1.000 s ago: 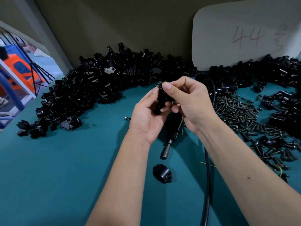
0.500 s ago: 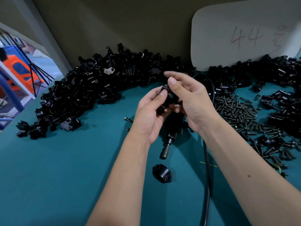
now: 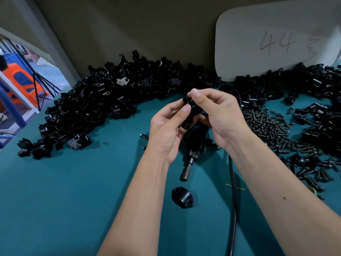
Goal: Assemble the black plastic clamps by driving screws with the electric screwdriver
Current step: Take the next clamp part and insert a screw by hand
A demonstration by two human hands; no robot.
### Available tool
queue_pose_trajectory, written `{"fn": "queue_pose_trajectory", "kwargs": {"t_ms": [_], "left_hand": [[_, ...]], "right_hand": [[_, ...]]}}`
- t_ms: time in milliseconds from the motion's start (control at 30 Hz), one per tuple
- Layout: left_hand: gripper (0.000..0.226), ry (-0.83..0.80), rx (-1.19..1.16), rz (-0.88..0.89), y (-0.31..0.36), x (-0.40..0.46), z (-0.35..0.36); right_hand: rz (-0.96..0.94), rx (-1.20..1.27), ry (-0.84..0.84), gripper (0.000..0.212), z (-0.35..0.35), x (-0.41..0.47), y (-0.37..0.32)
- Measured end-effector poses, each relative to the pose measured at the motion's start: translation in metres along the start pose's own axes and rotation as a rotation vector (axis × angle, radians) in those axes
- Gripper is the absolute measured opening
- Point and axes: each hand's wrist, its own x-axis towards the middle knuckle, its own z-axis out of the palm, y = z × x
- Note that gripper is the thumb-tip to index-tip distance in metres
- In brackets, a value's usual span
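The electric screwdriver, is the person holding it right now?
No. The electric screwdriver lies on the teal table under the hands, while the left hand and right hand both hold a black clamp part.

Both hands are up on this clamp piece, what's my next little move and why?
Probably finish seating the screw that the right hand pinches at the top of the clamp piece held by the left hand; the screwdriver lies unheld on the table beneath.
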Motion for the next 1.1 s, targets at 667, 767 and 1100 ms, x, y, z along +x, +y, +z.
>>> {"fn": "queue_pose_trajectory", "kwargs": {"t_ms": [667, 767, 1100], "left_hand": [[0.03, 0.009, -0.006, 0.044, 0.002, -0.002, 0.003], [0.029, 0.012, -0.05, 0.033, 0.005, -0.002, 0.001], [0.03, 0.021, 0.031, 0.055, 0.005, -0.001, 0.0]], "right_hand": [[0.009, 0.024, -0.025, 0.012, 0.004, 0.0, 0.0], [0.012, 0.064, -0.106, 0.014, 0.0, 0.0, 0.0], [-0.085, -0.018, 0.04, 0.01, 0.003, 0.0, 0.007]]}}
